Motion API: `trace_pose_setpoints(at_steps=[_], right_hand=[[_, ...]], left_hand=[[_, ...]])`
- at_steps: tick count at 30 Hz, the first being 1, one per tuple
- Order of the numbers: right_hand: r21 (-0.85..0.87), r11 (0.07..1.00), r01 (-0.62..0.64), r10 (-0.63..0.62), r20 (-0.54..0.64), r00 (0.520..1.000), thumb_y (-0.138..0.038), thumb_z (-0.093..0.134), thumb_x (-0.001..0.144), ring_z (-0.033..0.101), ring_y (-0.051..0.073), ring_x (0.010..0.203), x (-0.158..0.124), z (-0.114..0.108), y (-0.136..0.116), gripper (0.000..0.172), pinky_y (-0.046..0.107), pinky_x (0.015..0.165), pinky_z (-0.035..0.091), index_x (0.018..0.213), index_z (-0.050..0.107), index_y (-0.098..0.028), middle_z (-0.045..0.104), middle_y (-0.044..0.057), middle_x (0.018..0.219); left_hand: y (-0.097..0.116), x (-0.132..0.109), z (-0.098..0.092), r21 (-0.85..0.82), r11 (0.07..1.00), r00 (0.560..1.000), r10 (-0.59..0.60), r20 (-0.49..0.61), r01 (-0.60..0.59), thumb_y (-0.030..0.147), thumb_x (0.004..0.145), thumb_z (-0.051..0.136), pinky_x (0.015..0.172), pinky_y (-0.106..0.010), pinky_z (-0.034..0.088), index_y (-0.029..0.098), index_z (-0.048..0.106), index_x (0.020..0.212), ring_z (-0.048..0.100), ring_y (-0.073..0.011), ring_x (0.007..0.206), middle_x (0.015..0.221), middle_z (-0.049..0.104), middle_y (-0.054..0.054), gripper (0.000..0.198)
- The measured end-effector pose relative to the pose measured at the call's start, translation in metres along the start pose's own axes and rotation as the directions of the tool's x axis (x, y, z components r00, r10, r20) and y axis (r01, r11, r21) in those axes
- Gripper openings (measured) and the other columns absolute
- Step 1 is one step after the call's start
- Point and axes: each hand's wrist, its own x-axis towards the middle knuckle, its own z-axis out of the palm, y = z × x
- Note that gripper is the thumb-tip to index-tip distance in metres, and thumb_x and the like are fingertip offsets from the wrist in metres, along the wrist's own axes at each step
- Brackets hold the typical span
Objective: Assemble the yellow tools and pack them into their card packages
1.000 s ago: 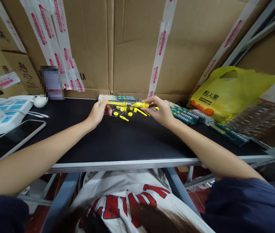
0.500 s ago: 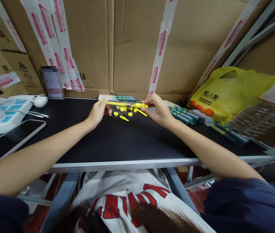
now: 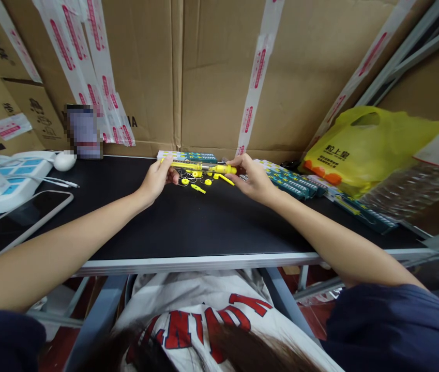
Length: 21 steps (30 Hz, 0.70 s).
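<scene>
A long yellow pen-shaped tool (image 3: pixel 199 166) is held level just above the black tabletop (image 3: pixel 188 222), far from me. My left hand (image 3: pixel 160 178) pinches its left end. At the thicker yellow right end, my right hand (image 3: pixel 253 177) grips it with the fingertips. Below the tool lie several small yellow parts (image 3: pixel 198 188) and thin wire rings on the tabletop.
Flat blue-and-yellow packs (image 3: pixel 291 182) lie behind and to the right of my hands. A yellow plastic bag (image 3: pixel 362 144) sits at the right. At the left are a white power strip (image 3: pixel 13 178), a tablet (image 3: pixel 17 219) and a white mouse (image 3: pixel 64 161). Taped cardboard boxes (image 3: pixel 211 72) wall the back.
My right hand has shifted slightly on the tool's right end, fingers curling closer around it. The left hand and the tool have stayed almost still.
</scene>
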Motion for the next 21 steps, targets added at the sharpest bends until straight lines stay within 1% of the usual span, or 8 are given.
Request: trace_pose_setpoints(at_steps=[3, 8, 12, 14, 17, 21], right_hand=[[0.007, 1.0, -0.01, 0.01, 0.022, 1.0, -0.051, 0.063, 0.092, 0.056, 0.014, 0.064, -0.0019, 0.0018, 0.0025, 0.034, 0.03, 0.061, 0.048, 0.103, 0.05, -0.022, 0.059, 0.001, 0.08], [0.066, 0.998, -0.006, 0.002, 0.061, 0.998, -0.046, 0.058, 0.096, 0.057, 0.013, 0.061, -0.0066, 0.0073, 0.0065, 0.029, 0.028, 0.055, 0.047, 0.109, 0.044, -0.023, 0.06, 0.0, 0.082], [0.107, 0.993, -0.047, 0.038, 0.086, 0.996, -0.043, 0.053, 0.099, 0.058, 0.012, 0.055, -0.008, 0.0092, 0.0058, 0.026, 0.028, 0.05, 0.047, 0.113, 0.041, -0.025, 0.058, -0.001, 0.08], [0.109, 0.993, -0.037, 0.03, 0.07, 0.997, -0.042, 0.053, 0.099, 0.06, 0.013, 0.057, -0.007, 0.0087, 0.0057, 0.027, 0.03, 0.052, 0.051, 0.115, 0.04, -0.025, 0.059, 0.0, 0.083], [0.084, 0.996, 0.002, -0.005, 0.03, 1.0, -0.042, 0.055, 0.097, 0.064, 0.015, 0.065, -0.0049, 0.0071, 0.0069, 0.027, 0.032, 0.06, 0.055, 0.114, 0.041, -0.025, 0.062, 0.002, 0.09], [0.057, 0.998, 0.002, -0.004, 0.032, 0.999, -0.043, 0.057, 0.096, 0.063, 0.015, 0.067, -0.0045, 0.0054, 0.0082, 0.028, 0.032, 0.062, 0.055, 0.112, 0.044, -0.024, 0.062, 0.003, 0.091]], left_hand=[[-0.0004, 0.0002, 0.0, -0.003, 1.0, 1.0, 0.0, -0.008, 0.0, 0.051, 0.099, 0.047, 0.056, -0.018, 0.049, 0.021, 0.043, 0.071, 0.055, -0.0077, 0.048, 0.052, 0.055, 0.003, 0.041], [0.0004, 0.0005, -0.0005, -0.015, 1.0, 1.0, -0.009, -0.008, 0.008, 0.049, 0.099, 0.048, 0.055, -0.018, 0.048, 0.02, 0.047, 0.074, 0.054, -0.0081, 0.048, 0.052, 0.054, 0.003, 0.038], [0.0011, 0.0003, -0.0005, -0.02, 1.0, 1.0, -0.022, -0.009, 0.021, 0.049, 0.099, 0.048, 0.056, -0.018, 0.048, 0.02, 0.049, 0.075, 0.055, -0.0084, 0.049, 0.052, 0.055, 0.003, 0.038], [0.0013, 0.0, -0.0002, -0.013, 1.0, 1.0, -0.011, -0.005, 0.011, 0.051, 0.098, 0.049, 0.056, -0.019, 0.048, 0.02, 0.049, 0.073, 0.055, -0.0086, 0.049, 0.053, 0.056, 0.002, 0.041], [0.0014, -0.0005, 0.0001, -0.002, 1.0, 1.0, -0.002, -0.005, 0.002, 0.053, 0.098, 0.049, 0.055, -0.018, 0.048, 0.02, 0.046, 0.068, 0.055, -0.0082, 0.049, 0.052, 0.056, 0.001, 0.044], [0.0012, -0.0002, -0.0002, 0.001, 1.0, 1.0, 0.011, -0.007, -0.011, 0.054, 0.097, 0.05, 0.055, -0.019, 0.048, 0.02, 0.045, 0.069, 0.054, -0.0082, 0.048, 0.052, 0.055, 0.002, 0.044]])
